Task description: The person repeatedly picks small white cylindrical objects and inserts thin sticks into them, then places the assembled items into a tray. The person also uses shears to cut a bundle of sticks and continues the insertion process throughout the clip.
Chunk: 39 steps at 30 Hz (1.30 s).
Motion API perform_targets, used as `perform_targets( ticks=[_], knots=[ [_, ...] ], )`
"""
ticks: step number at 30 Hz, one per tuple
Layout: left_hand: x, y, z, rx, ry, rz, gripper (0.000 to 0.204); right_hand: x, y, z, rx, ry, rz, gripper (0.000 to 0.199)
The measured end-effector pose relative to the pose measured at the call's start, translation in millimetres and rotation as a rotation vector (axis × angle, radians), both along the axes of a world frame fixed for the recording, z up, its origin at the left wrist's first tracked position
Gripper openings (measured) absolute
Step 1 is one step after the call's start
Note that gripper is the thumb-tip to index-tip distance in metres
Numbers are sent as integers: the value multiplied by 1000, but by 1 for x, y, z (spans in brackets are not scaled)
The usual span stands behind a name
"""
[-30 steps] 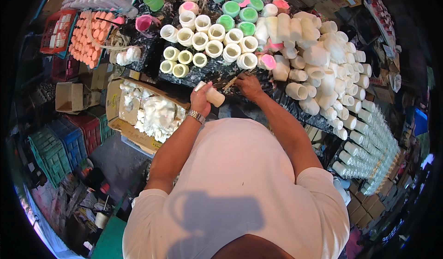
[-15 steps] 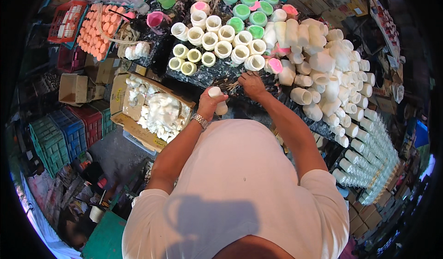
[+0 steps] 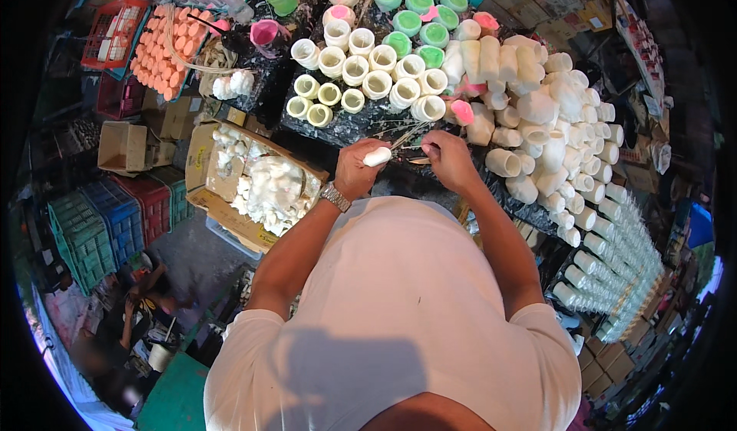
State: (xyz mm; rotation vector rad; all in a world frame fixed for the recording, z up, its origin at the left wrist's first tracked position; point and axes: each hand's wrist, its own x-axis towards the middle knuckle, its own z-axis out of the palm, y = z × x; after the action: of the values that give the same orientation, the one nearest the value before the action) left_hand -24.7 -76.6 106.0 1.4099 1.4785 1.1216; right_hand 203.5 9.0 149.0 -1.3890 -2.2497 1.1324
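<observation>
My left hand (image 3: 356, 171), with a metal watch at the wrist, is closed around a small white, waxy-looking cylinder (image 3: 377, 157), one end of which shows past the fingers. To its right, my right hand (image 3: 451, 159) has thumb and fingers pinched together at the table's near edge; what they hold, if anything, is too fine to make out. Several thin straw-coloured strands (image 3: 405, 136) lie on the dark table between the hands. A flat tan sliver (image 3: 419, 161) shows beside the right fingertips. Just beyond stand rows of hollow cream cups (image 3: 376, 83).
Green-filled cups (image 3: 407, 23) stand farther back, and a pile of white cylinders (image 3: 549, 132) covers the right side. A cardboard box (image 3: 201, 155) of white scraps sits at left. Beyond it are orange pieces (image 3: 165, 55) and stacked crates (image 3: 83, 231). Another person (image 3: 123, 320) is at lower left.
My left hand has turned, so the white cylinder now points its end toward the right hand. My right hand has drawn back and right from the strands, its fingers now pinched.
</observation>
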Motion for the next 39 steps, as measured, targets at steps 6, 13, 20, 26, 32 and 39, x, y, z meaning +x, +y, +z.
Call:
perform_targets(
  ticks=[6, 13, 20, 26, 32, 39],
  knots=[
    [0, 9, 70, 92, 120, -22, 30, -22, -24, 110, 90, 204, 79, 11],
    [4, 14, 91, 127, 134, 15, 27, -39, -29, 118, 448, 133, 54, 12],
    [4, 13, 90, 177, 217, 21, 23, -44, -31, 114, 501, 79, 95, 13],
    [5, 10, 97, 206, 342, 10, 30, -53, -30, 105, 538, 58, 154, 14],
    [5, 10, 100, 229, 464, 26, 35, -55, -26, 104, 528, 59, 207, 16],
    [7, 12, 105, 246, 480, 32, 37, -53, -24, 112, 555, -94, 321, 18]
  ],
)
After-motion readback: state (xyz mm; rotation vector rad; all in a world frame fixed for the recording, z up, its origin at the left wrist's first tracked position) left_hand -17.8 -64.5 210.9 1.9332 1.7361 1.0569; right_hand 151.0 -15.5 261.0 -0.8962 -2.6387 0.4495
